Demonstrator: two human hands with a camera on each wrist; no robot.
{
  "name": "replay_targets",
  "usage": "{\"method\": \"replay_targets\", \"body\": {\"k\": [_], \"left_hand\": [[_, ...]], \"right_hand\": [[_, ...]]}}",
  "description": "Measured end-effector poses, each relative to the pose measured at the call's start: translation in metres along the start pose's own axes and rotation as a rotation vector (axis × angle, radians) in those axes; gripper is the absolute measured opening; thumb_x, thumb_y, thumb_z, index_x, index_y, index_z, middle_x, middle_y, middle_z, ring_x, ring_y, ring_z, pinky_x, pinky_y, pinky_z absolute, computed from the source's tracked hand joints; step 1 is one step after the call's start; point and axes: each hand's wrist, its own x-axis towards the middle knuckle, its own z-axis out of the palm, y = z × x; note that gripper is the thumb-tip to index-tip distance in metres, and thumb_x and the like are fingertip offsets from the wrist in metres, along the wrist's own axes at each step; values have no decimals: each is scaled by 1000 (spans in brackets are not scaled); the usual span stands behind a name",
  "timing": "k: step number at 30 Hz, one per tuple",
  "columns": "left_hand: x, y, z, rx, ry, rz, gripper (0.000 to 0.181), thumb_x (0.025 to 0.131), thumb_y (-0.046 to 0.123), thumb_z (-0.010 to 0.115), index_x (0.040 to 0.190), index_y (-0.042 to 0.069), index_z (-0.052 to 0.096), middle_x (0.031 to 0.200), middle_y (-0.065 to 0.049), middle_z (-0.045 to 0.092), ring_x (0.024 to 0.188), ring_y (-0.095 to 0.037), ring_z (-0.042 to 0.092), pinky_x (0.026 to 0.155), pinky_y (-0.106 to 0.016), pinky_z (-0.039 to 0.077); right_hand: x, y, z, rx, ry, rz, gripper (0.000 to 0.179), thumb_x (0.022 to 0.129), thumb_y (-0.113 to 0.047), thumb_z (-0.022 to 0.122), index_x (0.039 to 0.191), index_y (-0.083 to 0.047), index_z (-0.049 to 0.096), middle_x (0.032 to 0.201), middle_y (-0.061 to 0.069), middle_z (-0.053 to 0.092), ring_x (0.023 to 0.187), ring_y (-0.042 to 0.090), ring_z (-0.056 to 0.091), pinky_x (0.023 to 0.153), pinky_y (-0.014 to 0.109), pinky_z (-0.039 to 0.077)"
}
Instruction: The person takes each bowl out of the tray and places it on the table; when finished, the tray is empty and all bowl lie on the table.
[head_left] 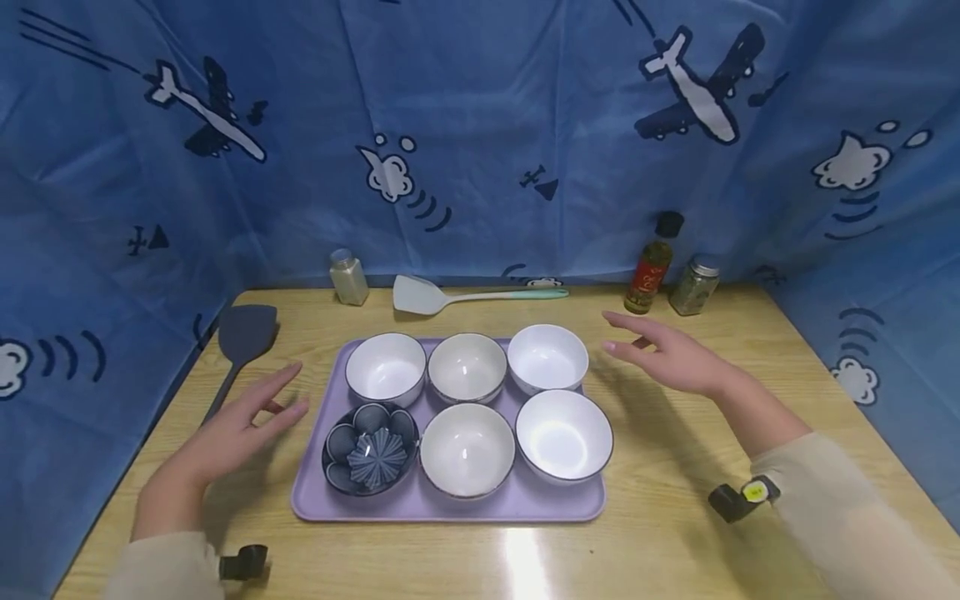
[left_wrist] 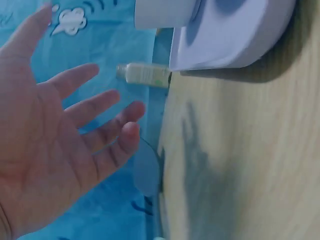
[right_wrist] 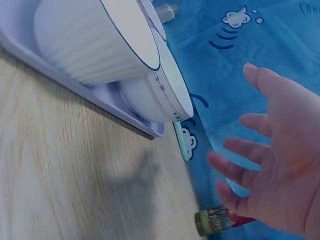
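Observation:
A lilac tray (head_left: 525, 510) lies on the wooden table with several bowls in two rows. At its front left is a dark blue bowl (head_left: 372, 450) with a petal pattern; beside it stand a cream bowl (head_left: 467, 450) and a white bowl with a dark rim (head_left: 564, 436). The back row has a white bowl (head_left: 386, 368), another cream bowl (head_left: 467, 367) and a ribbed white bowl (head_left: 547, 358). My left hand (head_left: 228, 433) hovers left of the tray, fingers spread and holding nothing. Right of the tray, my right hand (head_left: 678, 354) is raised, fingers loosely extended, also holding nothing.
A dark spatula (head_left: 246, 333) lies at the left edge. Along the back are a shaker jar (head_left: 348, 279), a white spatula with a mint handle (head_left: 480, 295), an oil bottle (head_left: 649, 271) and a spice jar (head_left: 695, 286). Blue curtain (head_left: 465, 125) surrounds the table.

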Motion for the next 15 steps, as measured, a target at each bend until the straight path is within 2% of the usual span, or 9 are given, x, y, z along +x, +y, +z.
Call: {"method": "replay_targets", "body": {"k": [4,7,11,15], "left_hand": [[-2,-10,11,-42,-9,-30,75,98,48,58,159,19,27,158,-21,32,113,-30,58,91,-51,50],[-4,-16,20,-165,-15,-28,73,97,40,64,158,16,30,154,-24,36,98,-23,62,75,-41,55],[-7,-23,30,-354,-16,-25,72,94,29,70,155,12,35,149,-26,43,79,-14,60,57,-32,53],[-8,-30,39,-398,2,-49,71,92,29,72,153,12,40,142,-22,53,82,-7,59,60,-29,52]], "right_hand": [[13,6,8,150,1,-9,60,103,-44,52,154,-17,40,154,13,45,114,34,63,90,46,50],[21,9,16,235,-10,-7,55,103,-37,54,152,-14,43,152,15,47,107,36,65,85,45,51],[28,11,26,301,-14,4,52,102,-32,58,149,-12,47,151,15,48,99,34,66,81,40,51],[33,14,36,355,-5,7,54,99,-32,63,146,-9,50,147,16,52,95,33,68,77,35,53]]}}
